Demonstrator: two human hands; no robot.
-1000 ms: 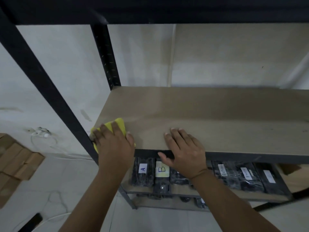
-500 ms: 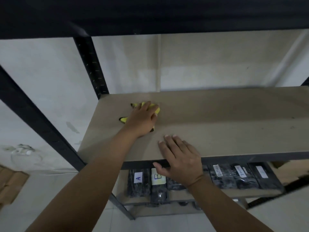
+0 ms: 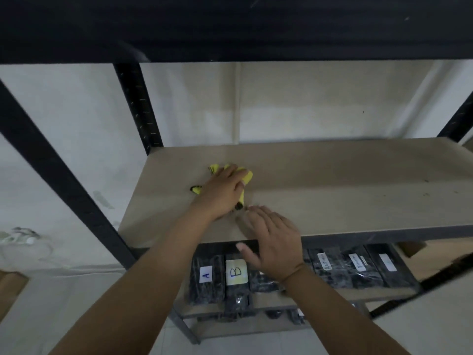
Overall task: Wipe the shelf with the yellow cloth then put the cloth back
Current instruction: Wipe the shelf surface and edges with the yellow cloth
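Observation:
A beige shelf board (image 3: 345, 185) in a black metal rack spans the middle of the view. My left hand (image 3: 222, 194) presses flat on a yellow cloth (image 3: 247, 175) with black trim, left of the board's middle; most of the cloth is hidden under the palm. My right hand (image 3: 271, 239) rests palm down on the board's front edge, fingers spread, thumb hooked over the black front rail, holding nothing. The two hands are almost touching.
Black uprights (image 3: 51, 170) stand at the left and a dark upper shelf (image 3: 230, 26) hangs overhead. Below, dark wrapped packs labelled A (image 3: 206, 275) and B (image 3: 236, 272) and several more line a lower shelf. A white wall is behind; cardboard (image 3: 10, 290) lies at left.
My left hand slid the cloth from the front left corner of the board away and rightward towards its middle. My right hand stayed on the front edge.

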